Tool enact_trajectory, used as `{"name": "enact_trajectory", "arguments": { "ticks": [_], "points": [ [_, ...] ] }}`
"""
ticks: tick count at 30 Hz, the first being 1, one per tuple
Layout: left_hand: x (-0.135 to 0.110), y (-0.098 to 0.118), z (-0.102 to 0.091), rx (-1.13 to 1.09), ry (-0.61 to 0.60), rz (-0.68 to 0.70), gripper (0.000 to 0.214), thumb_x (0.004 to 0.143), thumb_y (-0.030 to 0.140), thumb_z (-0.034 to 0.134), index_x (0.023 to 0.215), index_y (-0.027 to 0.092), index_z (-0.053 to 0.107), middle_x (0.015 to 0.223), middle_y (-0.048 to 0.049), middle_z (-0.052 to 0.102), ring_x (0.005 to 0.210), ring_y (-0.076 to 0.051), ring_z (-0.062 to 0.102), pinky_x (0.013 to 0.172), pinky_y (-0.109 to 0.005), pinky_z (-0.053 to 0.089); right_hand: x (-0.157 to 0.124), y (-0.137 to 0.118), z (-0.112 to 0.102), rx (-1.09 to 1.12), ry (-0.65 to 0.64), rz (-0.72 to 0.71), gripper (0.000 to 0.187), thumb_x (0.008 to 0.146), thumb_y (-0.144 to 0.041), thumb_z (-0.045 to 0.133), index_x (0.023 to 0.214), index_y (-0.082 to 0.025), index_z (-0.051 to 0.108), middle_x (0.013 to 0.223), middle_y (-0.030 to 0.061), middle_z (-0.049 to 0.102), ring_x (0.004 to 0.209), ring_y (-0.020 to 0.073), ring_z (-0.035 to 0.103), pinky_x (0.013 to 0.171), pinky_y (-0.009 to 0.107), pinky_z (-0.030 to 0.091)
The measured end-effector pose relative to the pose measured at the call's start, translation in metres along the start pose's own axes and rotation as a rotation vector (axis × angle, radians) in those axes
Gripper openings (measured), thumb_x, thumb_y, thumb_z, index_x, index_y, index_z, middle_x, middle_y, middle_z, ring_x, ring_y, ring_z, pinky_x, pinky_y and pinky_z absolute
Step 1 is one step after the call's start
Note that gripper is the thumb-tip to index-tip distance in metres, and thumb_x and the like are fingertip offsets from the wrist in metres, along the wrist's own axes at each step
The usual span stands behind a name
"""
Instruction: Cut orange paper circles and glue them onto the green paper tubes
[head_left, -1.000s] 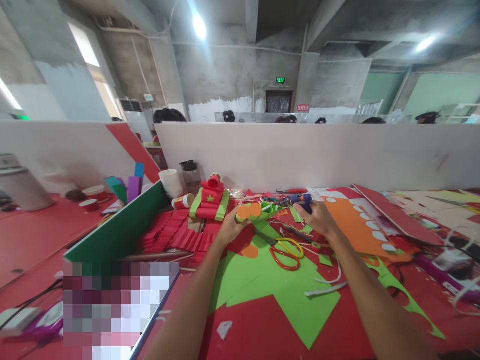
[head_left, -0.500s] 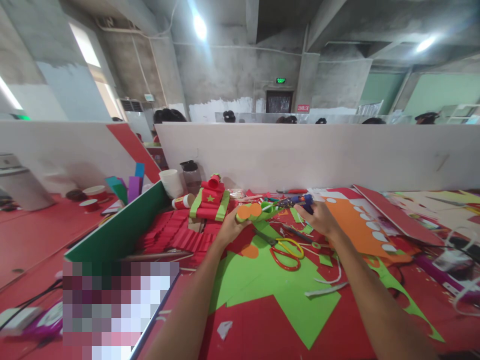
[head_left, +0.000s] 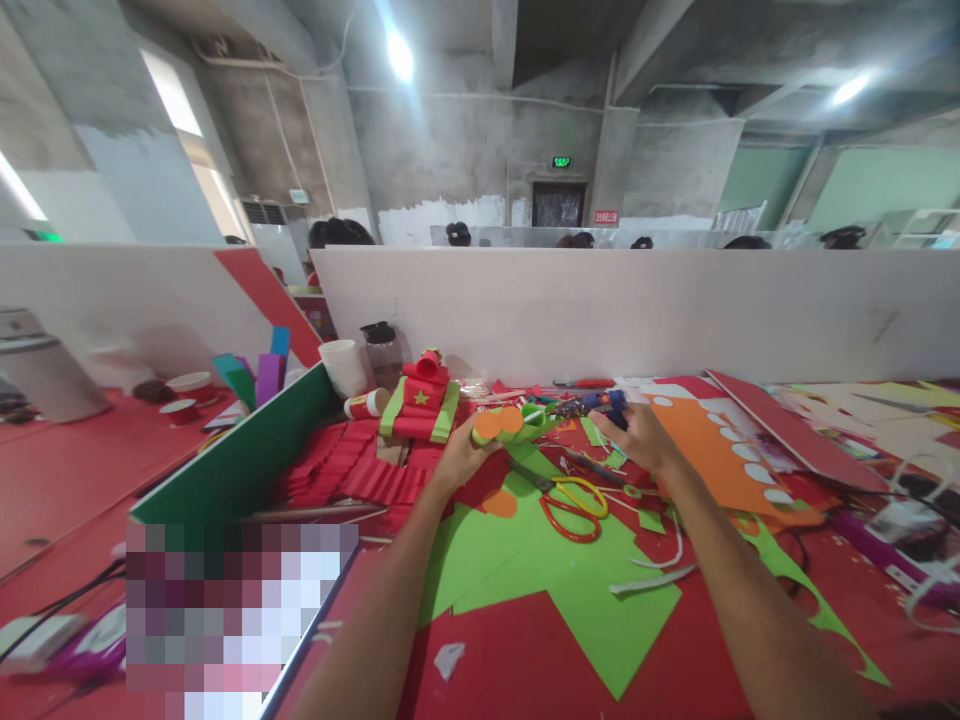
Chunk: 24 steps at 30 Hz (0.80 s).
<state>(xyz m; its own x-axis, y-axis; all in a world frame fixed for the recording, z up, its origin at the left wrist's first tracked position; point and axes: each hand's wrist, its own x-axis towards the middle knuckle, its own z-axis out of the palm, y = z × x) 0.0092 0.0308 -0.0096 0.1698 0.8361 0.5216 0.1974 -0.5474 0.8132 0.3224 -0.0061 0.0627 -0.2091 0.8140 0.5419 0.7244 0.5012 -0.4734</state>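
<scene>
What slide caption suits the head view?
Left hand holds green and orange paper; right hand points a blue glue gun towards it.

Behind the white partition (head_left: 630, 310), the far-right head (head_left: 843, 237) has shifted left.

Room lay above the green paper (head_left: 517, 560) between the forearms (head_left: 397, 575); scissors (head_left: 553, 485), then the glue gun (head_left: 592, 403), blocked farther on, a green board (head_left: 240, 450) leftward.

White cup (head_left: 344, 369) beside black-lidded bottle (head_left: 383, 352)
</scene>
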Motion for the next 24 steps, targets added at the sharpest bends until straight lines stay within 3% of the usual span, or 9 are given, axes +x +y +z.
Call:
{"name": "enact_trajectory", "arguments": {
  "ticks": [9,14,19,24],
  "points": [
    [0.0007,-0.0011,0.0002,0.030,0.001,0.011,0.037,0.074,0.025,0.075,0.107,0.019,0.062,0.117,-0.0100,0.070,0.109,-0.031,0.065,0.101,-0.046,0.050,-0.0013,0.0054,-0.0028,0.002,-0.072,-0.001,0.042,0.089,-0.051,0.056,0.061,-0.021,0.045,0.053,-0.0035,0.046,0.051,0.0141,0.043,0.053,0.027,0.031],
    [0.0003,-0.0013,0.0003,0.032,0.009,0.007,0.040,0.074,0.031,0.077,0.110,0.020,0.062,0.118,-0.0093,0.071,0.110,-0.030,0.065,0.102,-0.046,0.050,-0.0028,0.0071,-0.0030,0.099,-0.112,0.005,0.038,0.089,-0.052,0.057,0.068,-0.020,0.053,0.059,-0.0012,0.055,0.056,0.0156,0.047,0.054,0.027,0.035],
    [0.0000,-0.0012,0.0005,0.038,0.013,-0.002,0.043,0.073,0.033,0.077,0.112,0.020,0.063,0.117,-0.0099,0.071,0.110,-0.028,0.066,0.101,-0.046,0.051,-0.0030,0.0062,-0.0045,0.158,-0.111,-0.020,0.038,0.090,-0.055,0.055,0.078,-0.019,0.059,0.065,-0.0001,0.055,0.060,0.0167,0.048,0.055,0.028,0.037],
    [-0.0002,0.0007,0.0008,0.032,0.006,0.005,0.043,0.074,0.032,0.076,0.113,0.019,0.063,0.118,-0.0100,0.071,0.110,-0.029,0.066,0.101,-0.047,0.051,-0.0015,0.0070,-0.0059,0.103,-0.080,-0.040,0.037,0.091,-0.053,0.054,0.074,-0.020,0.054,0.065,-0.0014,0.053,0.061,0.0162,0.047,0.058,0.028,0.036]
  ]
}}
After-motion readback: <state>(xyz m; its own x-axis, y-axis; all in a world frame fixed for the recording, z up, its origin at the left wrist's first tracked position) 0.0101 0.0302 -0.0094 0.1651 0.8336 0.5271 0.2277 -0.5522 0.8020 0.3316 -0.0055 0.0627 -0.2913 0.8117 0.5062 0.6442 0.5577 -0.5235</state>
